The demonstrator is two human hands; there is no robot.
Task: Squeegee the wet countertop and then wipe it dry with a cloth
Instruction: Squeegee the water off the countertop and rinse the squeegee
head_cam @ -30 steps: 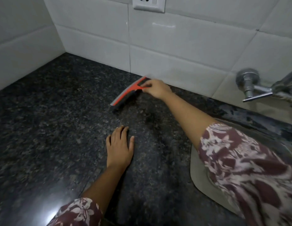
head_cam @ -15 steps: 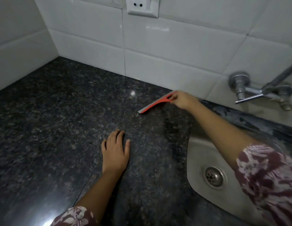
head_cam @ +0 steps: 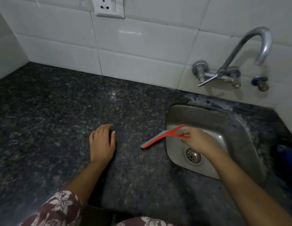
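From your head camera, a dark blue object [head_cam: 287, 154] at the right edge is cut off and unreadable. Your right hand [head_cam: 196, 140] has its fingers [head_cam: 184, 133] pinched around the handle of the red plastic squeegee with a grey blade [head_cam: 160, 137], now straddling the steel sink's [head_cam: 212, 118] left rim; half a second ago it was near the white tiled wall [head_cam: 142, 51]. Your left hand [head_cam: 102, 142] still lies flat, fingers together, on the dark speckled granite desk [head_cam: 52, 119].

The squeegee [head_cam: 160, 137] is lying across the sink's [head_cam: 239, 128] left rim; the faucet [head_cam: 249, 51] is standing behind, the countertop [head_cam: 52, 111] left.
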